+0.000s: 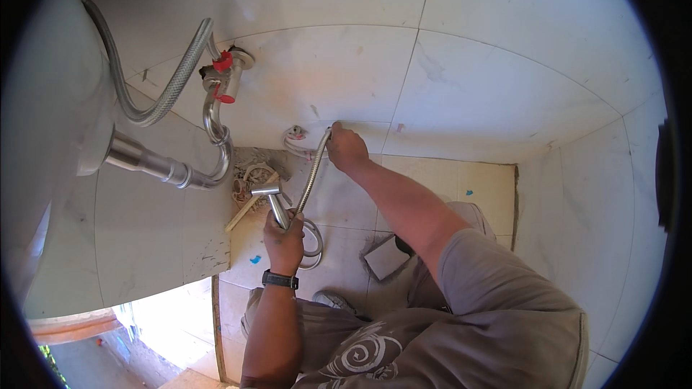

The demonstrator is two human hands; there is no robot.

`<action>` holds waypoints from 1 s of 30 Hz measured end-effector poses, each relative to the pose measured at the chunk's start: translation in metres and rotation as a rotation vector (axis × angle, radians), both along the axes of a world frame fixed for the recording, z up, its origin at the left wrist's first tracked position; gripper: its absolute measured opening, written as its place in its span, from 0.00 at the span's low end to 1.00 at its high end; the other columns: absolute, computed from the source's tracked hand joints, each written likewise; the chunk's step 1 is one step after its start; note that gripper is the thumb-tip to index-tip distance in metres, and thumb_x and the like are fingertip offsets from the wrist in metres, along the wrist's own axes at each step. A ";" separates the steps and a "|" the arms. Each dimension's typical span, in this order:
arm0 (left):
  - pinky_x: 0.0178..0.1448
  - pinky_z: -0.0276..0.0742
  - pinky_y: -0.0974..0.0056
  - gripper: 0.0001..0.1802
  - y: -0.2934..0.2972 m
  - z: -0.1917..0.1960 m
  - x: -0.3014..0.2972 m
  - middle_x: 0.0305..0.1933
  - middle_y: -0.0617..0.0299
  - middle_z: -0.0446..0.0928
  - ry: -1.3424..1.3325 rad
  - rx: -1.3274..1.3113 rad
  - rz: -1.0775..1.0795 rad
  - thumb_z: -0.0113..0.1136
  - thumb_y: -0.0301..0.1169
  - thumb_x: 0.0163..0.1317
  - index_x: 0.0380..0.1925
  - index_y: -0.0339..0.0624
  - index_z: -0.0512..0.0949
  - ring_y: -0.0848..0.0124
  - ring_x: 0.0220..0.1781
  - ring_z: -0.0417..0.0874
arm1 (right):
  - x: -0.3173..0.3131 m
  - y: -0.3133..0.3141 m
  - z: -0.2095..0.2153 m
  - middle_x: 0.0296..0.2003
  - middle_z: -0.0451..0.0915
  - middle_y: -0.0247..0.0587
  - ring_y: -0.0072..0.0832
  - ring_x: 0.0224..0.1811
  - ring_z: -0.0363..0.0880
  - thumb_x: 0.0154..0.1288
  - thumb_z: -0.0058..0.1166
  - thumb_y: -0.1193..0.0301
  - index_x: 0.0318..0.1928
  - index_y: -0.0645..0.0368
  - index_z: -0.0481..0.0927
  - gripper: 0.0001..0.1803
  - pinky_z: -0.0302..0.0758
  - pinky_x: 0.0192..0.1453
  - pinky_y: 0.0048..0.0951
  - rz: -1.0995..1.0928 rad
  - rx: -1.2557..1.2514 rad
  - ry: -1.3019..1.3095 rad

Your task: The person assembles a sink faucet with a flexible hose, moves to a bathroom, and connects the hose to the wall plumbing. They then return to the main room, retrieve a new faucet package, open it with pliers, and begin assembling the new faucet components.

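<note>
My left hand (284, 242) is closed around the handle of a chrome bidet sprayer (278, 210), its head pointing up and left. A ribbed metal hose (311, 179) rises past that hand, and more of it loops beside my left wrist. Near the wall, my right hand (348, 148) has its fingers closed on the upper end of this hose; the very tip is partly hidden by the fingers. Just left of my right hand, a coiled pale line (295, 142) lies against the foot of the wall.
At the upper left are an angle valve with red handles (223, 63), a braided hose (173, 90) and a chrome drain pipe (144, 158) under a white basin (58, 86). Rubble and a wooden stick (252, 203) lie in the corner. A square drain cover (386, 258) is by my legs.
</note>
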State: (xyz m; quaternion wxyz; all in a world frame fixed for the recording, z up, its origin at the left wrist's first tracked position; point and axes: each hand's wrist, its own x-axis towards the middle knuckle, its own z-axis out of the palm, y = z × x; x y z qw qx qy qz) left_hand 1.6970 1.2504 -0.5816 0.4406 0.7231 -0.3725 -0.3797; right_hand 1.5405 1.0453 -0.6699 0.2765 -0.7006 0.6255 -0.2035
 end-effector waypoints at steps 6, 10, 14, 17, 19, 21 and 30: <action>0.29 0.72 0.68 0.10 0.002 -0.002 0.002 0.26 0.65 0.77 0.020 0.009 0.016 0.69 0.27 0.65 0.41 0.38 0.77 0.77 0.23 0.77 | -0.016 -0.007 0.006 0.44 0.86 0.58 0.57 0.52 0.84 0.71 0.59 0.68 0.52 0.60 0.77 0.14 0.80 0.59 0.55 0.188 -0.026 0.021; 0.29 0.72 0.68 0.10 0.003 -0.002 0.003 0.26 0.66 0.77 0.021 0.002 -0.002 0.69 0.27 0.65 0.41 0.39 0.77 0.77 0.23 0.77 | -0.036 -0.030 0.012 0.47 0.85 0.56 0.54 0.56 0.83 0.72 0.61 0.66 0.51 0.58 0.79 0.13 0.79 0.60 0.53 0.452 0.005 0.064; 0.29 0.72 0.68 0.10 0.003 -0.001 0.003 0.26 0.66 0.77 0.005 0.009 -0.001 0.69 0.27 0.65 0.41 0.39 0.77 0.77 0.23 0.77 | -0.027 -0.024 0.007 0.46 0.85 0.56 0.55 0.55 0.84 0.72 0.61 0.65 0.49 0.60 0.79 0.13 0.79 0.60 0.54 0.326 0.002 0.022; 0.29 0.72 0.68 0.10 0.003 -0.001 0.003 0.26 0.65 0.78 0.023 -0.003 0.002 0.69 0.27 0.65 0.41 0.39 0.77 0.77 0.24 0.77 | -0.007 -0.004 -0.001 0.43 0.86 0.56 0.56 0.51 0.84 0.71 0.62 0.67 0.49 0.61 0.78 0.13 0.79 0.57 0.53 0.066 0.031 -0.045; 0.29 0.73 0.67 0.10 0.003 -0.001 0.003 0.26 0.65 0.78 0.019 0.001 0.007 0.69 0.27 0.65 0.40 0.38 0.77 0.76 0.24 0.78 | -0.001 0.003 -0.005 0.41 0.86 0.57 0.57 0.50 0.84 0.71 0.62 0.67 0.49 0.61 0.78 0.13 0.79 0.56 0.53 -0.040 0.051 -0.080; 0.30 0.75 0.66 0.09 0.003 0.001 0.003 0.27 0.63 0.79 -0.011 0.050 0.014 0.69 0.27 0.65 0.40 0.37 0.78 0.75 0.23 0.79 | -0.003 0.000 -0.005 0.41 0.86 0.58 0.58 0.49 0.84 0.71 0.62 0.67 0.49 0.61 0.78 0.13 0.79 0.56 0.54 -0.042 0.072 -0.114; 0.30 0.75 0.67 0.09 0.003 0.003 0.003 0.27 0.64 0.79 -0.002 0.013 -0.003 0.69 0.27 0.66 0.41 0.37 0.78 0.76 0.24 0.79 | -0.038 -0.033 0.007 0.45 0.85 0.58 0.55 0.54 0.83 0.73 0.60 0.64 0.50 0.62 0.78 0.14 0.78 0.59 0.54 0.464 0.030 0.098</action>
